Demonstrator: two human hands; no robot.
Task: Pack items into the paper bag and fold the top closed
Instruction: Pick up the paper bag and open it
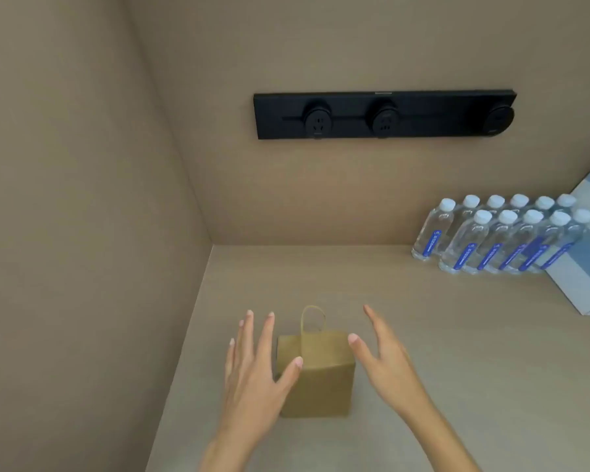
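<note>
Paper bag (pixel 315 376): small, brown kraft, upright on the beige tabletop (pixel 423 369) near the left wall; twisted paper handle stands up.
Left hand (pixel 252 373): palm down, fingers spread, empty; thumb overlaps the bag's left side, perhaps touching.
Right hand (pixel 385 359): edge-on beside the bag's right side, fingers straight, holding nothing.
Water bottles (pixel 498 233): clear plastic, white caps, blue labels, two rows far right.
Socket rail (pixel 384 114): black, wall-mounted.

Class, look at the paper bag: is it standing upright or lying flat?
Upright. The bag stands on its base on the counter, handle pointing up, between two open hands.
</note>
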